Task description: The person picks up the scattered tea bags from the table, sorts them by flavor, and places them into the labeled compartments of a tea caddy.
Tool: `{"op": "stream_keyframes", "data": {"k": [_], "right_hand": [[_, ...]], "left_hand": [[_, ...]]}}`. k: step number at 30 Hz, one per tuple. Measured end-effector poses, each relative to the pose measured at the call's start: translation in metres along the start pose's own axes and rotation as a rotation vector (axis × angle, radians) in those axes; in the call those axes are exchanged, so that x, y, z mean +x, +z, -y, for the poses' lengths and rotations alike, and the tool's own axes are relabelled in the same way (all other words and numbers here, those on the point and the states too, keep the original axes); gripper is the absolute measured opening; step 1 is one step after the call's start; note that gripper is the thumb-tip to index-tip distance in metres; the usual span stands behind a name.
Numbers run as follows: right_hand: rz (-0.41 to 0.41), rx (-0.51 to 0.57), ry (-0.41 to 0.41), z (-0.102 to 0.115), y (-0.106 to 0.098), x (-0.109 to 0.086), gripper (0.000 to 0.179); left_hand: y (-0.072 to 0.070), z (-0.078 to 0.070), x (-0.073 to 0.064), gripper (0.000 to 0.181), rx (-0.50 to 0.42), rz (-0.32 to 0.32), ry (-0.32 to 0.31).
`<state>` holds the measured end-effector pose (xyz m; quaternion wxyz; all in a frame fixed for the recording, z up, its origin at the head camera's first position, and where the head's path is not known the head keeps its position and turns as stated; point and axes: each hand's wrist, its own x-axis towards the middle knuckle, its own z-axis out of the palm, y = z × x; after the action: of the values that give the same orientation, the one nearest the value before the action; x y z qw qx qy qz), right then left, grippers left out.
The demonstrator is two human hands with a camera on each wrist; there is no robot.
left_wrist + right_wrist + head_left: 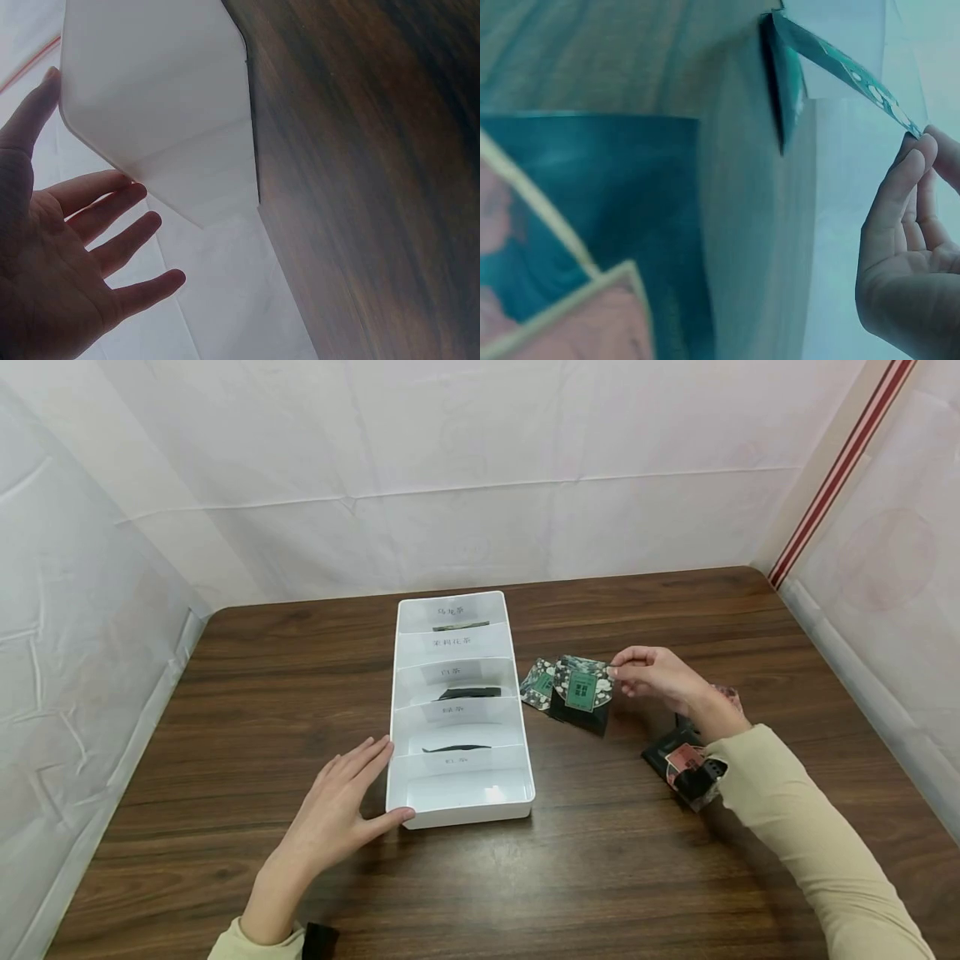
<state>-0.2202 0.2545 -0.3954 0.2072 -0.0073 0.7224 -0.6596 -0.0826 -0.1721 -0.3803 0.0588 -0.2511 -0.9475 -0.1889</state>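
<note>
two hands reach over the tabletop [247,735]. leftmost, we see the left hand [333,806], its fingers extended and grasping nothing, thumb and fingertips against the near left corner of the white tray [468,816], which stands mid-tabletop, far end nearest the far edge. just beside its right rim lies a green packet [538,685], partly overlapped by the raised packet [581,691]. we judge that one light, thin and pliable, perhaps slippery, so a flat pinch on an edge or corner should suit. the right hand [660,681] takes it so, thumb and fingertip pinching its upper right edge, forearm slanting in from the near right. toward the tabletop's right edge lies a red-labelled packet [675,756], beside the sleeve [810,835].
</note>
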Motion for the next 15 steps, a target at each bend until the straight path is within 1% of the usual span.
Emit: {"op": "stream_keyframes", "data": {"k": [4,7,11,15], "right_hand": [[-0.030,0.002,-0.053,0.007,-0.002,-0.001,0.014],[-0.071,-0.074,-0.119,0.012,-0.002,-0.004,0.014],[-0.138,-0.202,-0.220,0.018,0.000,-0.007,0.018],[-0.182,-0.293,-0.300,0.023,0.003,-0.012,0.021]], "left_hand": [[0.001,0.001,0.000,0.080,0.001,-0.008,0.005],[0.001,0.001,0.000,0.080,-0.001,-0.003,0.003],[0.002,0.002,0.000,0.080,-0.006,0.007,-0.001],[0.002,0.001,0.000,0.081,-0.011,0.005,-0.001]]}}
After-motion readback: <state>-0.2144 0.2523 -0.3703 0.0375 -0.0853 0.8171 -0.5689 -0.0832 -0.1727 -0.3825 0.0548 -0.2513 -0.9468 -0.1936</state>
